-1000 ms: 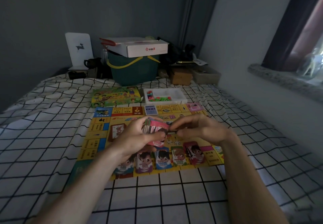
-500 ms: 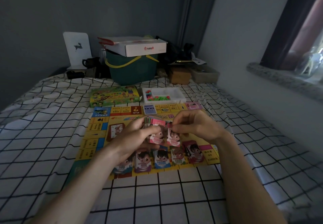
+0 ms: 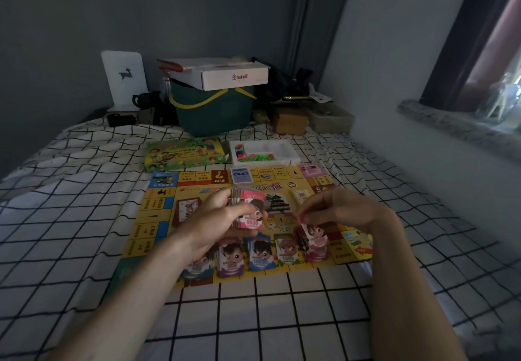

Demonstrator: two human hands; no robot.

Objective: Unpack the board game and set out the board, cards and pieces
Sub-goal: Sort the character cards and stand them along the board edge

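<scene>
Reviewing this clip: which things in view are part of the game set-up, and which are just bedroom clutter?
Part of the job:
game board
note stack in the left hand
pink note pinched by the right hand
sorted note piles
game box
white tray of pieces

Lying about:
green basket
white carton
deer stand

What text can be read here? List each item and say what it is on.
"5000": top note of the stack in the left hand.
"500": purple note pile.
"10000": blue note pile.
"1000": green note pile.
Board squares, game box and white carton print: too blurred.
</scene>
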